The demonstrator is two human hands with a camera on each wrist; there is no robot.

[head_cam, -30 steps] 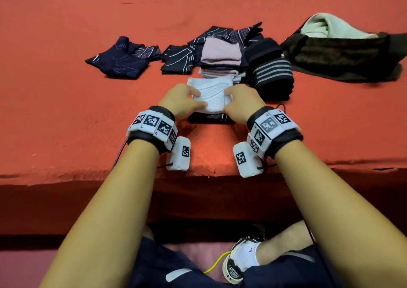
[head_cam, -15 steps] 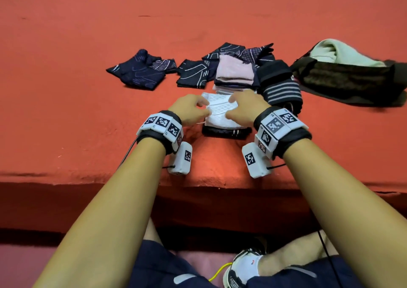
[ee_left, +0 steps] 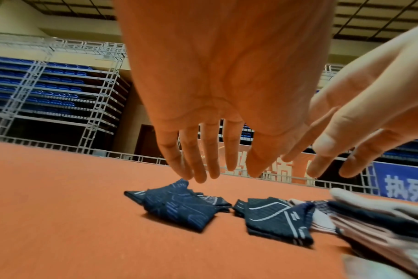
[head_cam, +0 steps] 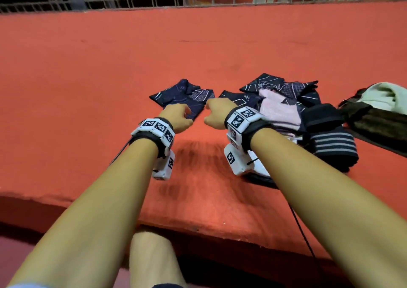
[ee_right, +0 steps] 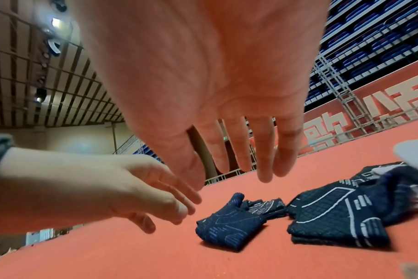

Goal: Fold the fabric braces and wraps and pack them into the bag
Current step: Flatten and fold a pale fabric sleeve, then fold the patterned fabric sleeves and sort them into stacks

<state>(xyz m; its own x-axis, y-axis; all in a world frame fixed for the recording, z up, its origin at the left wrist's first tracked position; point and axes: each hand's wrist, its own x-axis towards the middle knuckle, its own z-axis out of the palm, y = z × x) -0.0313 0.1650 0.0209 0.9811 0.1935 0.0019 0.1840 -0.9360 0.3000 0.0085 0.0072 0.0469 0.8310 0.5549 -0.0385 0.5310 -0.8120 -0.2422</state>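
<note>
head overhead, wrists low, forward

On the orange-red mat [head_cam: 110,78] lie navy cloths with pale line patterns [head_cam: 182,96], a pink one [head_cam: 279,109] and a black, grey-striped wrap [head_cam: 332,144].

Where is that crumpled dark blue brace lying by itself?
In the head view the dark blue brace lies on the orange surface, left of the pile, just beyond both hands.

In the head view a folded brace [head_cam: 182,97] lies at frame centre on the mat [head_cam: 88,78], a heap of wraps [head_cam: 284,109] right of it, the bag [head_cam: 374,120] at the right edge, railing [head_cam: 132,3] along the top.
</note>
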